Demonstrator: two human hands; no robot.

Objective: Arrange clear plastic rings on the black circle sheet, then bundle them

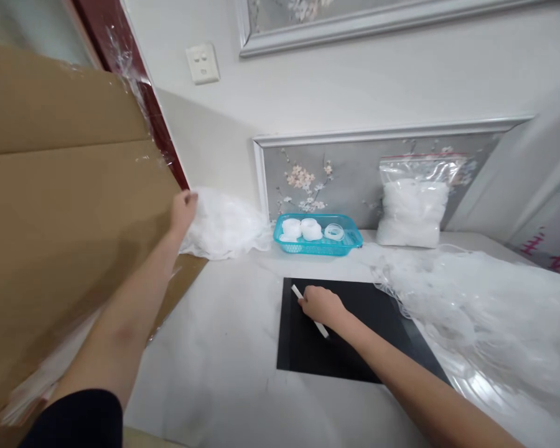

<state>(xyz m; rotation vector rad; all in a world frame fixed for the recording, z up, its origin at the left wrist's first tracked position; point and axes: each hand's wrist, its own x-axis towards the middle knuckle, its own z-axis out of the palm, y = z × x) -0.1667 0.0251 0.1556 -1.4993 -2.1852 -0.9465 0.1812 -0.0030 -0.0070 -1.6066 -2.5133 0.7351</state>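
My left hand [183,210] reaches to the upper left, its fingers closed at the edge of a pile of thin white material [224,227]; what is between the fingertips is too small to make out. Over a black mat [354,348], my right hand [321,305] grips a short white stick [321,330], which lies slantwise with both ends showing. Behind the mat stands a turquoise basket [324,249] with white rolls [310,229] and thin white rings [334,233] in it.
Brown cardboard [65,218] rises on the left. A zip bag with white contents [413,211] leans against the wall at the back right. Loose clear and white strands [504,317] cover the table's right side.
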